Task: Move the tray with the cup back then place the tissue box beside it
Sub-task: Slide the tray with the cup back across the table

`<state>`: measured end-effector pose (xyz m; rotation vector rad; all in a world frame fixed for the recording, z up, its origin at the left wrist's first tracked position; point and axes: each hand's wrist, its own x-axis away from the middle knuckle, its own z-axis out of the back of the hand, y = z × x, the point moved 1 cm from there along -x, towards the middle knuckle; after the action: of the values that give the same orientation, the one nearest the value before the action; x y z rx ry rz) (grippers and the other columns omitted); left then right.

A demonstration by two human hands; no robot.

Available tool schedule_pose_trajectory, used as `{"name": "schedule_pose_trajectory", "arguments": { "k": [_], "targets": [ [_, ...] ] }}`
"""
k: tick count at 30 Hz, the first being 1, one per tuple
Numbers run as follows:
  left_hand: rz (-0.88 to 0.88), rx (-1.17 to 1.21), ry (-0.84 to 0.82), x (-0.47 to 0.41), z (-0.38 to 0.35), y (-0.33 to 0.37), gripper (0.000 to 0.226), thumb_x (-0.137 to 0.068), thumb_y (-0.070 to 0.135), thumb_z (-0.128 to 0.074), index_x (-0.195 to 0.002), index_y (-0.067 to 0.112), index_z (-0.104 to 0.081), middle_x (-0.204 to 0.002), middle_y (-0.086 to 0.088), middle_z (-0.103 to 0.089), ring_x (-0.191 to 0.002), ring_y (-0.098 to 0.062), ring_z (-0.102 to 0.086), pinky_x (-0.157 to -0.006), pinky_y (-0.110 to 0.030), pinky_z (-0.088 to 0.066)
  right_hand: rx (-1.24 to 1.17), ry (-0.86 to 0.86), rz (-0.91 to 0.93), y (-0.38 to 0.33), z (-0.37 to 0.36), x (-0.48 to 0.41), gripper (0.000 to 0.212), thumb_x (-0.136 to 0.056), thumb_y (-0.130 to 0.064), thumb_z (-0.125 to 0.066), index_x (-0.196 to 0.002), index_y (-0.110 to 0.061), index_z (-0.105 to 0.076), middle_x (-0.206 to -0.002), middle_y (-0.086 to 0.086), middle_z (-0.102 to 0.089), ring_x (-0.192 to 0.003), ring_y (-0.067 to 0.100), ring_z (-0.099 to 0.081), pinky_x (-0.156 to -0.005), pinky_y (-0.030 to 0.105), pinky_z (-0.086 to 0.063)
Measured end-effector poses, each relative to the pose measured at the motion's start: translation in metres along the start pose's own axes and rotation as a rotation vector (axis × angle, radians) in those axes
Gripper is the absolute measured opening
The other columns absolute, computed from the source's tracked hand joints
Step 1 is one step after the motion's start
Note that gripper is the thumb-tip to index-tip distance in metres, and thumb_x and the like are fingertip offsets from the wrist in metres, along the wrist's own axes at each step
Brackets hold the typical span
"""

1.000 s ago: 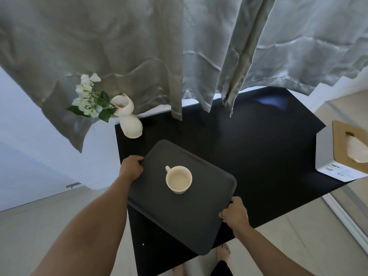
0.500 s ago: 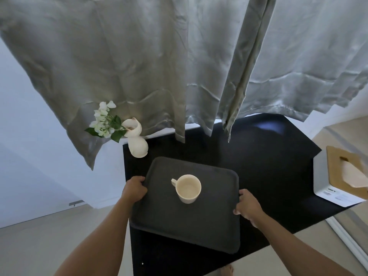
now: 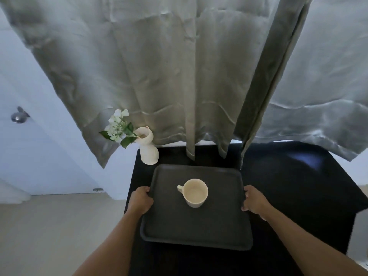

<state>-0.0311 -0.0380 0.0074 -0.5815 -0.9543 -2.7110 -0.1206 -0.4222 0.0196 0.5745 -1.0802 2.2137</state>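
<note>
Moved since earlier: a second ago the tray sat skewed, one corner hanging over the near edge of the table; now it lies squared up and further in, its far rim close under the curtain hem. The tissue box, then at the right edge of the frame, has dropped out of view.

Tray position: centre of the frame, lower half, on the black table; whether it rests flat or is carried just clear I cannot tell.

Cup: the cup stands upright a little above the tray's middle, handle pointing to the left of the frame, apparently empty.

Left hand: the left hand is closed round the tray's left rim, thumb over the top edge, fingers curled beneath.

Right hand: the right hand is clamped on the right rim at about the same height in the frame, thumb on top, fingers hidden under the edge.

Risk, vase: the vase with its flowers stands just beyond the tray's upper left corner. In my judgement any more push back or to the left would knock it, and it looks narrow-based and top-heavy.

Risk, curtain: the hem hangs directly above the far rim; the tray could snag it and drag cloth across the cup.

Risk, cup: a sudden stop or a tilt between the two hands may slide or tip it on the smooth tray.

Left to do: release the tray, then fetch the tissue box, which is not visible now.
</note>
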Motion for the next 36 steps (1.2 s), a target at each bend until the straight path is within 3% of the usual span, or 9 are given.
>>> {"name": "schedule_pose_trajectory", "arguments": {
  "k": [5,8,11,18,22,27,32,36],
  "targets": [
    [0.054,0.044,0.057,0.000,-0.017,0.021,0.043,-0.079,-0.001,-0.059,-0.119,0.011,-0.071,-0.094,-0.006,-0.072,-0.085,-0.026,-0.068,-0.079,-0.034,-0.055,0.013,-0.035,0.031,-0.009,0.027,-0.029,0.057,-0.065,0.010,-0.069,-0.112,-0.013,-0.047,-0.089,-0.002,-0.055,-0.077,0.010,-0.051,-0.055,0.024,-0.039],
    [0.068,0.044,0.067,-0.002,-0.024,0.031,0.050,-0.082,-0.002,-0.059,-0.130,0.010,-0.066,-0.111,-0.013,-0.073,-0.097,-0.030,-0.070,-0.086,-0.037,-0.055,0.026,-0.048,0.044,-0.011,0.035,-0.043,0.058,-0.067,0.011,-0.067,-0.117,-0.011,-0.048,-0.094,0.002,-0.057,-0.084,0.017,-0.055,-0.060,0.028,-0.044],
    [0.045,0.048,0.085,-0.012,-0.026,0.039,0.049,-0.080,-0.003,-0.056,-0.124,0.010,-0.071,-0.106,-0.013,-0.076,-0.093,-0.031,-0.072,-0.084,-0.041,-0.060,0.020,-0.048,0.042,-0.014,0.037,-0.054,0.064,-0.070,0.012,-0.065,-0.126,-0.011,-0.044,-0.100,0.006,-0.057,-0.094,0.025,-0.057,-0.073,0.036,-0.050],
    [0.041,0.055,0.073,-0.045,-0.030,0.053,0.054,-0.082,-0.001,-0.057,-0.134,0.009,-0.063,-0.114,-0.014,-0.074,-0.100,-0.032,-0.071,-0.092,-0.044,-0.059,0.026,-0.063,0.032,-0.023,0.040,-0.075,0.077,-0.072,0.013,-0.065,-0.135,-0.017,-0.034,-0.113,0.009,-0.055,-0.089,0.023,-0.059,-0.070,0.038,-0.057],
    [0.037,0.061,0.049,-0.064,-0.032,0.060,0.052,-0.082,-0.001,-0.057,-0.132,0.010,-0.065,-0.105,-0.013,-0.077,-0.094,-0.031,-0.073,-0.088,-0.043,-0.061,0.033,-0.027,0.047,-0.031,0.045,-0.091,0.074,-0.071,0.010,-0.066,-0.132,-0.019,-0.037,-0.111,0.006,-0.055,-0.087,0.022,-0.061,-0.066,0.036,-0.055],
    [0.062,0.056,0.034,-0.083,-0.034,0.066,0.056,-0.081,0.001,-0.057,-0.135,0.014,-0.063,-0.118,-0.014,-0.073,-0.101,-0.032,-0.071,-0.084,-0.041,-0.062,0.044,-0.009,0.048,-0.042,0.048,-0.110,0.074,-0.071,0.009,-0.066,-0.132,-0.019,-0.038,-0.103,0.001,-0.054,-0.080,0.020,-0.063,-0.053,0.027,-0.050],
    [0.074,0.064,0.038,-0.100,-0.038,0.069,0.054,-0.077,0.002,-0.057,-0.130,0.010,-0.064,-0.113,-0.017,-0.073,-0.100,-0.033,-0.070,-0.076,-0.038,-0.059,0.091,0.022,0.055,-0.050,0.050,-0.129,0.074,-0.068,0.011,-0.067,-0.131,-0.017,-0.040,-0.113,0.008,-0.056,-0.076,0.010,-0.054,-0.053,0.024,-0.044],
    [0.081,0.072,0.041,-0.108,-0.041,0.073,0.052,-0.080,0.001,-0.059,-0.130,0.013,-0.064,-0.110,-0.012,-0.073,-0.089,-0.026,-0.068,-0.067,-0.032,-0.054,0.126,0.033,0.070,-0.057,0.051,-0.140,0.074,-0.068,0.010,-0.065,-0.132,-0.017,-0.040,-0.118,0.011,-0.057,-0.085,0.017,-0.054,-0.054,0.023,-0.041]
  ]
}}
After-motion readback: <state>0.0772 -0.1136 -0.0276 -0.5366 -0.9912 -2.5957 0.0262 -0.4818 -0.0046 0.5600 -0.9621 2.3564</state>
